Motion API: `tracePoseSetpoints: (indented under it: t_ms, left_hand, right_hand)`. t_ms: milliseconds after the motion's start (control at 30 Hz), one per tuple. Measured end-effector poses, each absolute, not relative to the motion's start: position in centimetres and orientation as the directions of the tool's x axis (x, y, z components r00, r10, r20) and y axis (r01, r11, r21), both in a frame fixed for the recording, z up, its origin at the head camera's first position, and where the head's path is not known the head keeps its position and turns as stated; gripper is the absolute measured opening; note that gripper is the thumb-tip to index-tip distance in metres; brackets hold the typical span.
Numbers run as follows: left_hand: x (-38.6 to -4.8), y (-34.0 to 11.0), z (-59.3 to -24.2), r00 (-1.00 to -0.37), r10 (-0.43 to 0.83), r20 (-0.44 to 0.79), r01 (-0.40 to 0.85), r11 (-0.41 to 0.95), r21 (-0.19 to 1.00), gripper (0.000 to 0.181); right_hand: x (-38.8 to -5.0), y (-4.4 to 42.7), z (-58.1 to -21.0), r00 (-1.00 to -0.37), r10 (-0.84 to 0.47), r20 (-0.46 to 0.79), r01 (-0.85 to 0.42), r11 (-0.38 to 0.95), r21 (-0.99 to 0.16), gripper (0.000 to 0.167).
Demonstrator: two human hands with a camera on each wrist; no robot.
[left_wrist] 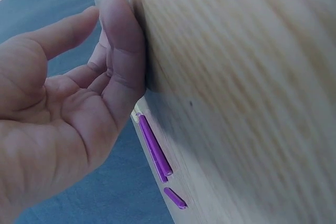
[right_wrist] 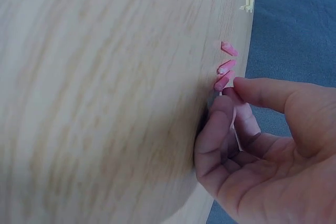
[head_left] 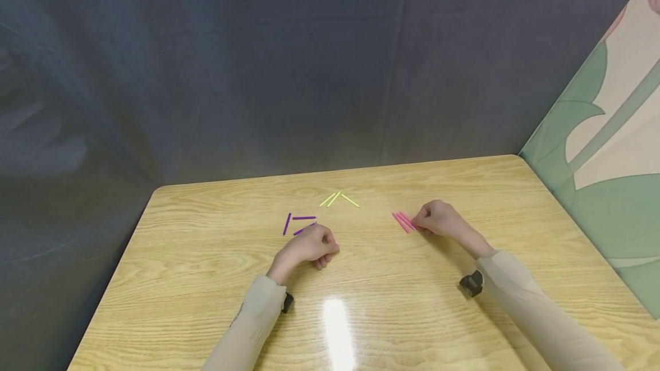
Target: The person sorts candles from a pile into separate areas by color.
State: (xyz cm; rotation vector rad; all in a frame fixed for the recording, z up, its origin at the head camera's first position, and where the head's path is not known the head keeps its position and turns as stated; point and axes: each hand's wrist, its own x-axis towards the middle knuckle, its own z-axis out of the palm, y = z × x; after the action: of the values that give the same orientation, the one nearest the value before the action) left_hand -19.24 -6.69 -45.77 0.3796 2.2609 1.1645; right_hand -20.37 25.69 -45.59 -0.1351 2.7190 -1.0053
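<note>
My right hand (head_left: 438, 217) is at the pink sticks (head_left: 400, 223), with thumb and fingertips pinching at the nearest stick (right_wrist: 223, 81). In the right wrist view, the other pink sticks lie just beyond it, slanted on the wood. My left hand (head_left: 311, 244) rests low over the table beside the purple sticks (head_left: 304, 218), its fingers loosely curled. Nothing shows between its thumb and fingers (left_wrist: 123, 45) in the left wrist view. One purple stick (head_left: 301, 231) is partly covered by that hand.
Yellow sticks (head_left: 334, 199) lie farther back on the wooden table (head_left: 206, 279), between the purple and pink groups. A dark curtain (head_left: 309, 73) hangs behind the table's far edge. A patterned panel (head_left: 619, 199) stands along the right side.
</note>
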Motion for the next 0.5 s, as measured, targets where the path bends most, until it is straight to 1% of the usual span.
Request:
tracePoseSetpoints:
  t_ms: [267,400,500]
  left_hand:
    - [-19.35,-6.78,-45.85,-0.801,0.490,-0.344,0.000,0.574,0.819,0.019]
    - [-19.30,-6.68,-45.80,-0.831,0.463,-0.307,0.021,0.579,0.815,0.019]
    - [-19.35,-6.59,-45.65,-0.859,0.439,-0.263,0.045,0.577,0.816,0.020]
  right_hand:
    - [-20.44,25.60,-45.62,-0.967,-0.168,-0.192,0.000,0.753,-0.659,0.021]
    - [-20.36,25.55,-45.59,-0.969,-0.163,-0.187,0.003,0.745,-0.667,0.022]
    - [-20.26,25.41,-45.40,-0.975,-0.158,-0.156,-0.014,0.746,-0.666,0.022]
